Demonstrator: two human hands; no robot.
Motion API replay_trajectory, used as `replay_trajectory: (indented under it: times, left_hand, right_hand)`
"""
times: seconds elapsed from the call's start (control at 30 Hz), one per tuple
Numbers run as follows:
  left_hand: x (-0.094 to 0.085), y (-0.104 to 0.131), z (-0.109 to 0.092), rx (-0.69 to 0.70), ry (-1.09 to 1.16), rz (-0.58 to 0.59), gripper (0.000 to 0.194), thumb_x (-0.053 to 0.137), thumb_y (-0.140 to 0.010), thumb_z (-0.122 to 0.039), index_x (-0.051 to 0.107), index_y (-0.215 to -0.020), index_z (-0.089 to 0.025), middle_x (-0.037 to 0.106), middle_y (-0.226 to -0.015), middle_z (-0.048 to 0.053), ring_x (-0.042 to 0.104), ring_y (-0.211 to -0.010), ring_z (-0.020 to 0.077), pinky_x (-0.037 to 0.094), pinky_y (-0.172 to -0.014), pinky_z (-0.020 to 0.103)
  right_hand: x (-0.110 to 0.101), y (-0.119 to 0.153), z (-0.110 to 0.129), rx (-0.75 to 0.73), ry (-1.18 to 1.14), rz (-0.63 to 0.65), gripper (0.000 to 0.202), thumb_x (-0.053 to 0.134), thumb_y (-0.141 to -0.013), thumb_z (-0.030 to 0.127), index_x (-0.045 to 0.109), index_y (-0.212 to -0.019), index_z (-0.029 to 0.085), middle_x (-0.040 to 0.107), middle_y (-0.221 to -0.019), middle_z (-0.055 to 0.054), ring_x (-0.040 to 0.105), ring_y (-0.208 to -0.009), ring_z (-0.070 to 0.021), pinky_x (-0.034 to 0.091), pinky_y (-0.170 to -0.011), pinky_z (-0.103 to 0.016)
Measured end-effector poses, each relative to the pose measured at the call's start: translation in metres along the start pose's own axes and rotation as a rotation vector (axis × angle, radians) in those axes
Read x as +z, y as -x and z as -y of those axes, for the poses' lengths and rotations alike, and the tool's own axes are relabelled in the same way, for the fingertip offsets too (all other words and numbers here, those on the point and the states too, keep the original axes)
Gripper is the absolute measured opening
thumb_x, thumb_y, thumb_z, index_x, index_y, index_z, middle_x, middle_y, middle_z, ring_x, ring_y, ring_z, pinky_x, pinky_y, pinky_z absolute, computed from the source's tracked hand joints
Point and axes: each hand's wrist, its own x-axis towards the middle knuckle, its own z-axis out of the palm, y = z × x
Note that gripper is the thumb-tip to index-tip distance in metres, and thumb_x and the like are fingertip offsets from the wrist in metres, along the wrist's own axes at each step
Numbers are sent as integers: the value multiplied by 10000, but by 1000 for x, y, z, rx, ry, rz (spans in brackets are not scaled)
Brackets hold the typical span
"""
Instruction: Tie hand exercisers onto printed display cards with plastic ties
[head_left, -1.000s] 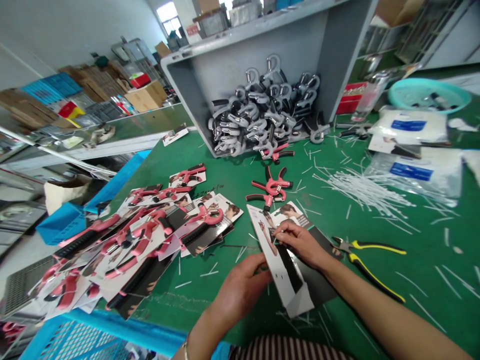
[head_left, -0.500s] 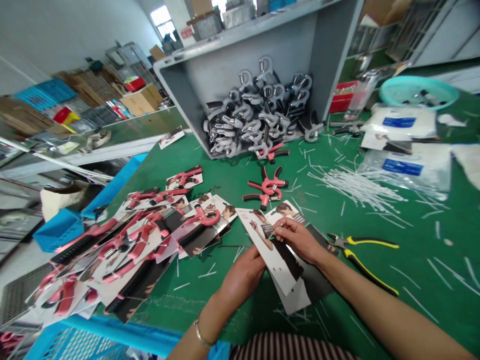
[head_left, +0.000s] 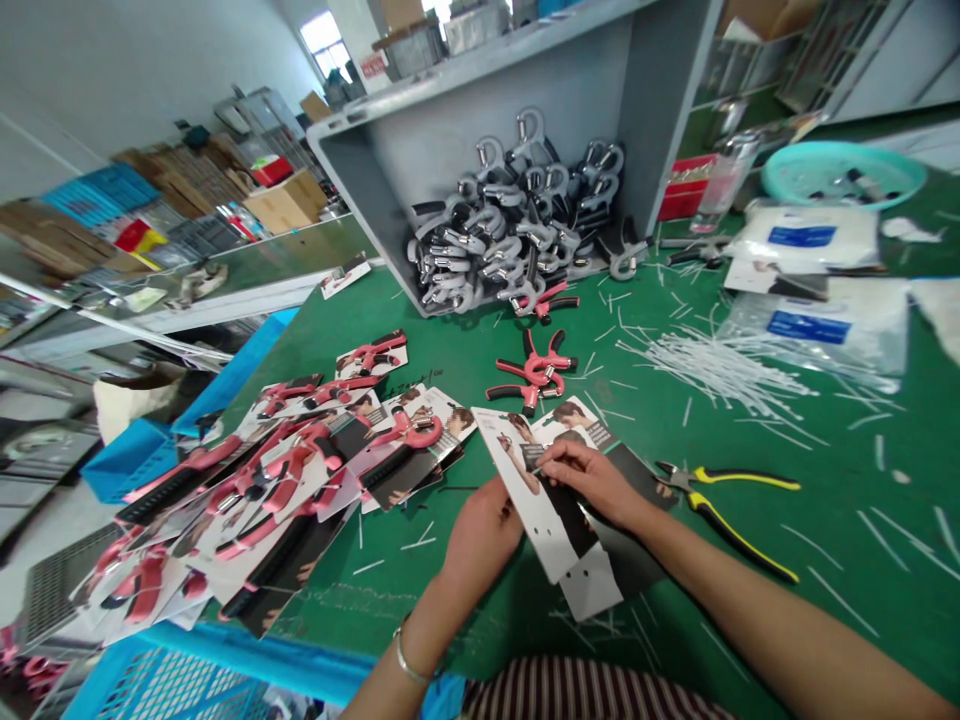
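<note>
A printed backing card (head_left: 534,530) with small punched holes is held tilted above the table. My left hand (head_left: 484,535) is closed at its left edge, the fingertips hidden behind it. Pinched at the card's front, my right hand (head_left: 585,478) seems to have a thin pale zip tie at its fingertips, too small to see clearly. More cards (head_left: 637,490) lie flat under my right wrist. Yellow-and-black cutting pliers (head_left: 694,484) rest open to the right. Beyond the cards are pink-and-black hand grip strengtheners (head_left: 536,372).
Carded pink grips (head_left: 292,465) are heaped on the left. A grey crate (head_left: 652,120) on its side holds several grey grips (head_left: 510,235). Loose white zip ties (head_left: 720,370), plastic bags (head_left: 817,325) and a turquoise basin (head_left: 840,160) stand right. A blue basket (head_left: 180,680) is below the table edge.
My left hand has shifted slightly up and turned more knuckles-up beside the card. The right fingertips have moved a little left across the card's front.
</note>
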Motion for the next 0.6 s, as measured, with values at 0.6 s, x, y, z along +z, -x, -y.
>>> replay_trajectory:
  times: [0.6]
  left_hand:
    - [0,5,11,-62,66,43,217,558,-819,-137,738,-930,-184,751,-894,37,667,-800,189,472,-762,251]
  right_hand:
    - [3,3,6,-43,105,47,230,614,-917,414,689,-980,205,630,-866,-12,559,-740,-144,434,-710,-272]
